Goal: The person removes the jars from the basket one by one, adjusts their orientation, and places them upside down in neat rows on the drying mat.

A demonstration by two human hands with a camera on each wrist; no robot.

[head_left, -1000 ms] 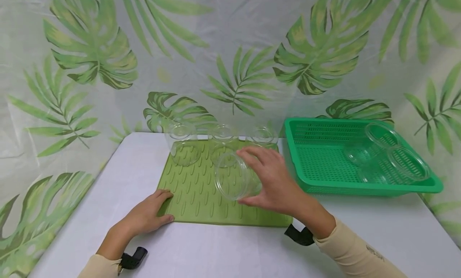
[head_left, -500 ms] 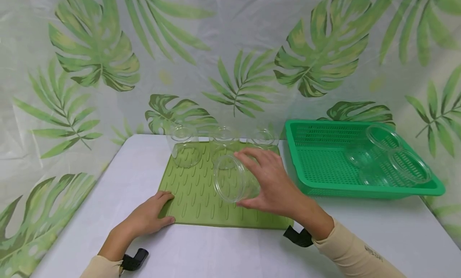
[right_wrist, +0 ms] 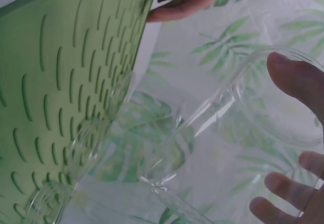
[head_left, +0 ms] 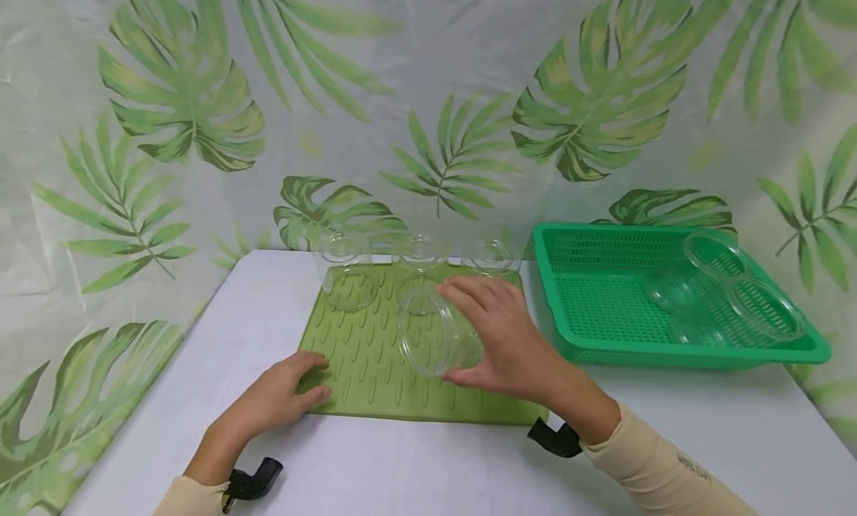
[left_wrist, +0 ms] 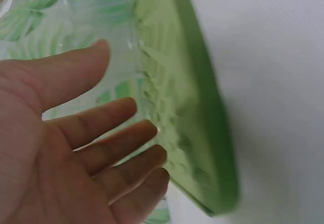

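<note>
My right hand [head_left: 498,337] grips a clear tapered cup [head_left: 428,334] by its side, thumb and fingers spread round it. The cup is tilted over the green mat [head_left: 361,393], its wide rim facing left. In the right wrist view the thumb and fingertips lie along the cup's wall. My left hand [head_left: 281,393] hovers at the mat's front left corner and holds nothing; the left wrist view shows its relaxed fingers [left_wrist: 116,158] beside the mat's edge. Along the mat's far side stand three clear cups in a row, wide end down: left [head_left: 348,289], middle [head_left: 418,256] and right [head_left: 492,256].
On the right stands a green slotted basket [head_left: 565,349] with two more clear cups, one farther back [head_left: 716,252] and one nearer [head_left: 766,308]. A white cloth [head_left: 402,471] covers the table. A leaf-print curtain [head_left: 462,55] hangs behind and at the left.
My left hand has come up off the mat's left edge, the thumb shifting away from the front edge. My right hand holds the cup almost still over the mat.
</note>
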